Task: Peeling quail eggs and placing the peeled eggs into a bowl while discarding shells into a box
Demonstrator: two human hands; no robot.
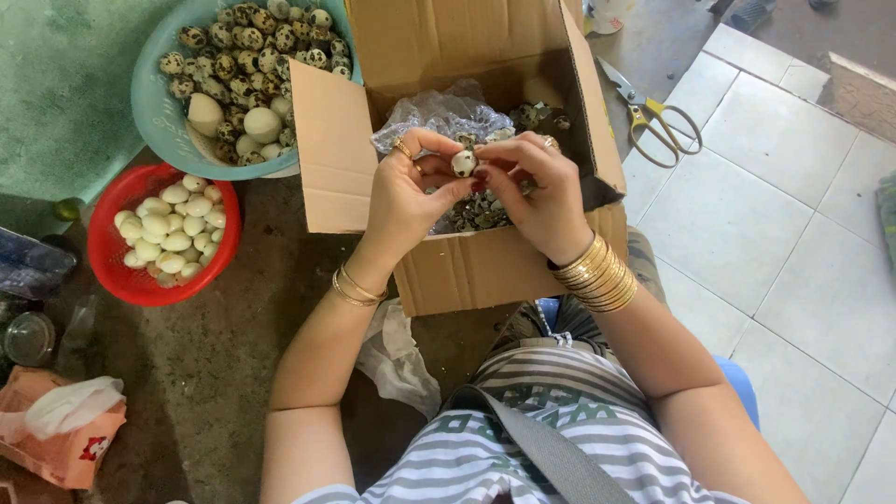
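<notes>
Speckled quail egg (464, 162) pinched between both hands' fingertips: left hand (403, 191) at 9 o'clock, right hand (537, 191) at 3 o'clock, over cardboard box (485, 266).

both hands meet over an open cardboard box (467, 271). the left hand (403, 191) and the right hand (537, 187) pinch one small speckled egg (464, 162) between their fingertips, part of its shell already off. below it, inside the box, lies crumpled clear plastic (439, 117) with broken shell bits (481, 213). left of the box a teal basin (154, 112) holds speckled eggs, and a red basket (117, 271) just below it holds peeled white ones. yellow-handled scissors (653, 117) lie on the tiled floor to the right.
</notes>
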